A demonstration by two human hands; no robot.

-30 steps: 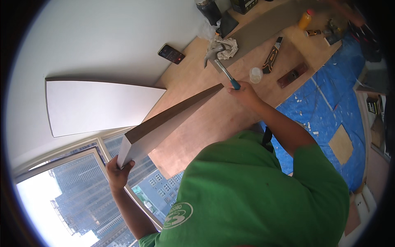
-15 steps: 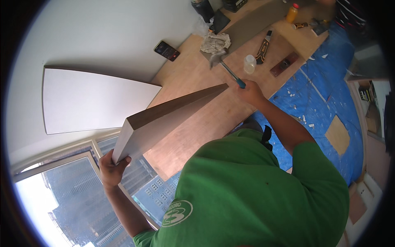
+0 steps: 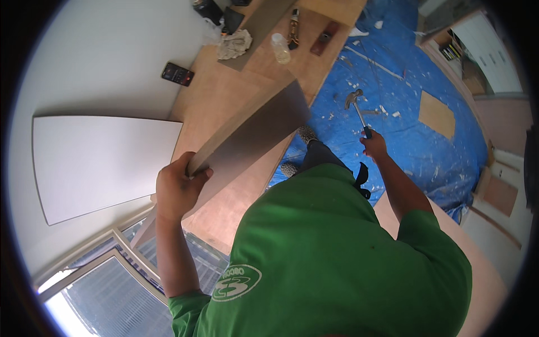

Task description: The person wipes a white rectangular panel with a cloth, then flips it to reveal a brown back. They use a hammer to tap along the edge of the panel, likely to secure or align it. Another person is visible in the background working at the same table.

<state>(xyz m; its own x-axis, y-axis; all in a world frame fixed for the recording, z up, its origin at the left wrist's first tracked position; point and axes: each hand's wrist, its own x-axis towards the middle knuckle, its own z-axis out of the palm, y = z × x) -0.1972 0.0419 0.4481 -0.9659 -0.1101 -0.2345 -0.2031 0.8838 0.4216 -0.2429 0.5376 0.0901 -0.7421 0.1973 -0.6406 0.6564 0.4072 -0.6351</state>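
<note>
My left hand (image 3: 182, 182) grips the upper edge of a thick, long panel (image 3: 255, 126), thumb on the near face and fingers over the far side. The panel is tilted above a wooden worktop (image 3: 193, 106); its lower left end runs behind my left wrist toward the window. Out to the right, my right hand (image 3: 374, 145) is closed round the dark handle of a claw hammer (image 3: 359, 112). The metal head points away from me, over the blue floor sheet, apart from the panel.
A white board (image 3: 101, 168) leans at the left wall, near a phone (image 3: 177, 73). On the worktop are a crumpled rag (image 3: 234, 45), a clear bottle (image 3: 280, 49), a utility knife (image 3: 293, 31) and a reddish-brown bar (image 3: 325, 38). Scraps litter the blue sheet (image 3: 393, 146).
The hammer has swung right, from over the worktop to over the floor sheet. My left hand now holds the panel farther along its edge, and the panel has turned. My view has shifted right.
</note>
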